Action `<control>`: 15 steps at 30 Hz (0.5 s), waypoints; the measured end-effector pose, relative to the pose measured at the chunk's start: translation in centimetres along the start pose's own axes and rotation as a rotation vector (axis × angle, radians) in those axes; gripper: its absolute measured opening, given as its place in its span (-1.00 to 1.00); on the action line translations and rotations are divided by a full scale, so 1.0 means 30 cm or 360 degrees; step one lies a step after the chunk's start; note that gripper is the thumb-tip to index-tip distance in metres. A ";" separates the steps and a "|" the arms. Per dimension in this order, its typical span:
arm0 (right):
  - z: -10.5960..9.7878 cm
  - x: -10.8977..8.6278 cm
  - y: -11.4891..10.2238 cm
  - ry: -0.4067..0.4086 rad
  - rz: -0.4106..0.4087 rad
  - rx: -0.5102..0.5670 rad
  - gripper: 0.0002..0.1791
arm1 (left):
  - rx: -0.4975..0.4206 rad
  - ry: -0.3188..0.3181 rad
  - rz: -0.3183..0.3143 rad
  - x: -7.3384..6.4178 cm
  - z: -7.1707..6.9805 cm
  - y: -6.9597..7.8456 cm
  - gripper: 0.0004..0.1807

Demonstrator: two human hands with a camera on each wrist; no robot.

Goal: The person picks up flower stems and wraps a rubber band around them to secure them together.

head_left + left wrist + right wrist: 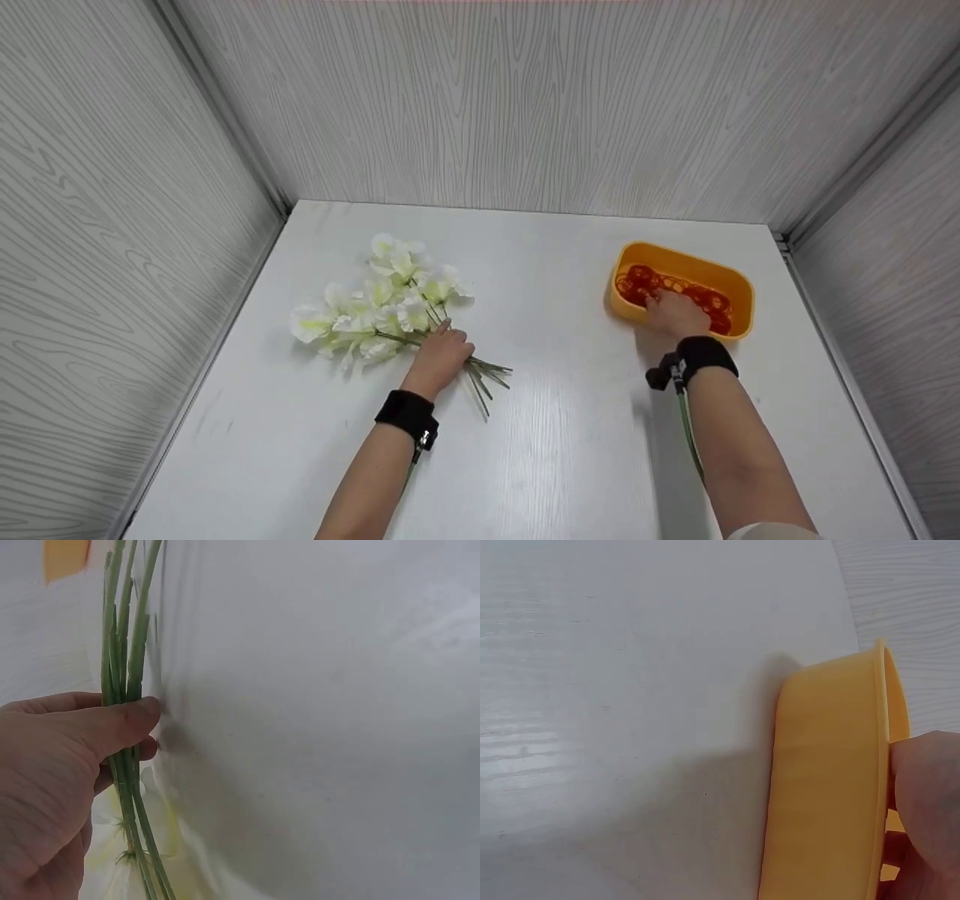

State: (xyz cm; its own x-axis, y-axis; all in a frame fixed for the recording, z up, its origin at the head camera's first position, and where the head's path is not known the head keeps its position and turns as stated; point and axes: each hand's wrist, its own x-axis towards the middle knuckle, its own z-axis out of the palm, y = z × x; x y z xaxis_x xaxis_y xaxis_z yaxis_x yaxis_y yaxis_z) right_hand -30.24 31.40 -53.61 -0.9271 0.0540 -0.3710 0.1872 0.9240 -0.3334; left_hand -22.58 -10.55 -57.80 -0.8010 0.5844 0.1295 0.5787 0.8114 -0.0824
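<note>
My left hand (441, 356) grips a bunch of white flowers (386, 296) by their stems. In the left wrist view the thumb presses across the green stems (124, 652), with the fingers behind them. The blossoms spread to the left on the table, and the cut ends stick out to the right. My right hand (679, 313) reaches over the near rim of a yellow-orange plastic box (694, 264), its fingers down among red rubber bands (709, 298). In the right wrist view the box wall hides the fingertips, so whether they pinch a band is unclear.
Both hands work over a white table (555, 420). Wood-grain panels stand at the back (510, 105), left (112, 247) and right (892, 247). The box sits near the table's back right corner. Each wrist wears a black strap with a cable.
</note>
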 end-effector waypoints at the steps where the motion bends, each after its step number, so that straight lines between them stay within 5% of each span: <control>1: -0.002 -0.002 -0.001 -0.0011 0.0004 -0.0004 -0.36 | 0.0005 -0.0004 0.0008 0.001 0.001 0.001 -0.79; 15: 0.002 -0.027 -0.003 -0.0083 0.0118 0.0287 -0.60 | -0.0028 0.0165 0.0089 -0.016 0.005 0.029 -0.79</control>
State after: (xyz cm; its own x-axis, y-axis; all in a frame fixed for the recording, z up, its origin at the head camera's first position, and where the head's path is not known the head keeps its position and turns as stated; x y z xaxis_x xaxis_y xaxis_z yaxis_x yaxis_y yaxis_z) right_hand -29.48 31.25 -53.32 -0.8913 0.0953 -0.4433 0.3138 0.8352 -0.4516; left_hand -21.73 -10.12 -58.08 -0.7478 0.6238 0.2270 0.6252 0.7768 -0.0751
